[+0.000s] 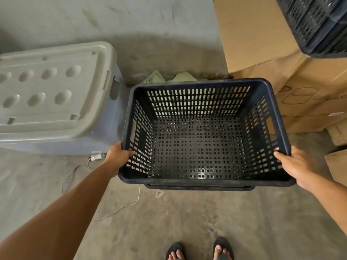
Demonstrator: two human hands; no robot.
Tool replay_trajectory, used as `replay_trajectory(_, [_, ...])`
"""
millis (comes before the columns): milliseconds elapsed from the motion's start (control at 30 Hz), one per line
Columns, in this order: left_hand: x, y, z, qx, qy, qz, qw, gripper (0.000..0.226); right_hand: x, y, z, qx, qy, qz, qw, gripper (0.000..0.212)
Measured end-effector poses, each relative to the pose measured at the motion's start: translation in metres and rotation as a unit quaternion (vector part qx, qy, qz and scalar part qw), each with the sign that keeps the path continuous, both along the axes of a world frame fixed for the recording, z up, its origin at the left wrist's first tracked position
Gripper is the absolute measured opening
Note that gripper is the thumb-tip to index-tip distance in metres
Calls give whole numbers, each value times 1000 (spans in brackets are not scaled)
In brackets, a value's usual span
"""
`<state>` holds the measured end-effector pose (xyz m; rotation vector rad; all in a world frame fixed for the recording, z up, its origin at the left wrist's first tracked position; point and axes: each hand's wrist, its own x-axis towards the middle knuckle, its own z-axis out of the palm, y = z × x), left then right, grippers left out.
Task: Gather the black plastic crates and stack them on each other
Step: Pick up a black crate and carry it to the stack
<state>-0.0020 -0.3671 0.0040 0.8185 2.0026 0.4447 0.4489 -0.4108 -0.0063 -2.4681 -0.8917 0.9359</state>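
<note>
A black perforated plastic crate (202, 147) fills the middle of the view, open side up and empty. My left hand (118, 158) grips its near left rim, fingers curled inside the wall. At the near right corner my right hand (294, 166) holds the rim the same way. Below the crate's front edge the rim of a second black crate (199, 188) shows, the top one sitting in it. Another black crate (317, 25) rests on cardboard boxes at the top right, cut off by the frame.
A grey plastic storage bin with a lid (54, 98) stands to the left. Cardboard boxes (262, 53) are piled on the right. A white cable (120, 207) trails over the concrete floor. Green bags (169, 77) lie behind the crate. My sandalled feet (201, 250) are below.
</note>
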Motion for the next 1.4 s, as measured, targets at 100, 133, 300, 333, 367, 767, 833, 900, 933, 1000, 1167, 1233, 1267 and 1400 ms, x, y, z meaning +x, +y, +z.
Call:
replay_trajectory(100, [1, -3, 5, -12, 7, -3, 1000, 34, 1, 0, -4, -13, 7, -6, 1000, 19])
replay_trajectory(133, [2, -4, 7, -15, 4, -5, 1000, 35, 4, 0, -9, -23, 11, -7, 1000, 20])
replay_trajectory(300, [1, -5, 10, -24, -1, -3, 1000, 38, 12, 3, -21, -47, 20, -17, 999, 19])
replay_trajectory(333, [0, -5, 10, -26, -4, -4, 1000, 38, 13, 3, -21, -47, 21, -18, 999, 19])
replay_trajectory(367, [0, -6, 9, -27, -4, -6, 1000, 39, 13, 2, -22, -48, 19, -18, 998, 19])
replay_trajectory(767, [6, -16, -1, 30, 104, -33, 994, 40, -5, -11, 7, -57, -43, 50, 996, 21])
replay_trajectory(833, [6, -15, 0, 26, 102, -40, 994, 40, -8, -12, 12, -57, -52, 58, 995, 24])
replay_trajectory(900, [2, -14, 0, 19, 89, -45, 995, 39, -12, -16, 15, -64, -69, 62, 994, 27])
replay_trajectory(933, [0, -14, 0, 15, 83, -46, 995, 38, -13, -18, 15, -65, -76, 64, 993, 28])
replay_trajectory(1000, [-5, -14, 0, 5, 84, -47, 995, 37, -15, -24, 13, -65, -83, 66, 992, 30])
replay_trajectory(1167, [-4, -18, 1, -3, 85, -57, 995, 38, -15, -30, 12, -55, -73, 62, 994, 22])
replay_trajectory(1233, [-3, -17, 1, -5, 84, -54, 995, 38, -15, -28, 13, -51, -66, 64, 994, 17])
replay_trajectory(1267, [-2, -17, 1, -5, 88, -52, 995, 38, -14, -28, 13, -49, -64, 66, 995, 17])
replay_trajectory(1400, [2, -20, 4, 0, 111, -51, 993, 39, -13, -29, 12, -50, -79, 79, 993, 22])
